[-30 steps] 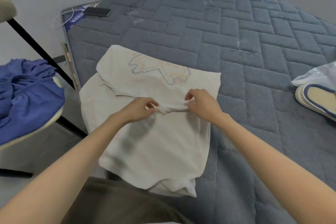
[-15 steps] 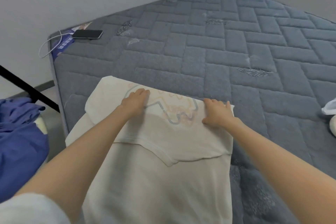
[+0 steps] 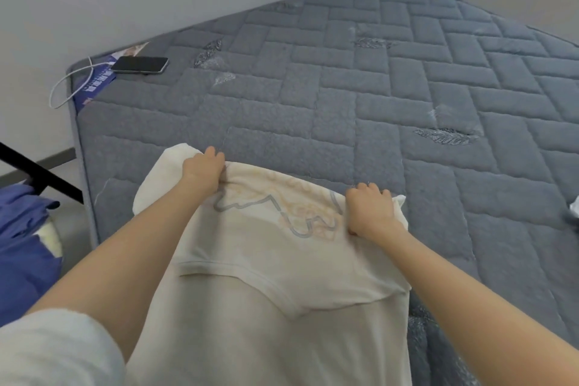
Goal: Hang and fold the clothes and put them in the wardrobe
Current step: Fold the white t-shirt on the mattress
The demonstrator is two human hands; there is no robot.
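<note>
On the near edge of the grey quilted mattress, at 6 o'clock in the view: 1 cream T-shirt, lying flat. A faded grey and yellow print faces up at its far end. A hemmed edge crosses the middle, so 1 fold looks already laid. The near end runs out of view toward the person.

Left hand at the shirt's 11 o'clock corner, knuckles up, fingers curled over the far edge and gripping cloth. Right hand at the 1 o'clock corner, likewise curled round the edge. Thumbs hidden; cannot tell whether they sit under the fabric.

Step in hand, by my reading: folding, 2 hands taking the far edge to bring it back toward 6 o'clock. Next move calls for lifting both corners evenly, keeping the edge taut and square, then laying it down without dragging the layer beneath. No wardrobe in sight; stowing not yet done.

Outward: a dark phone at 10 o'clock on the mattress corner, white cable plugged in and looping off the edge. A blue garment heaped at 8 o'clock, off the mattress, beside a black bar.
</note>
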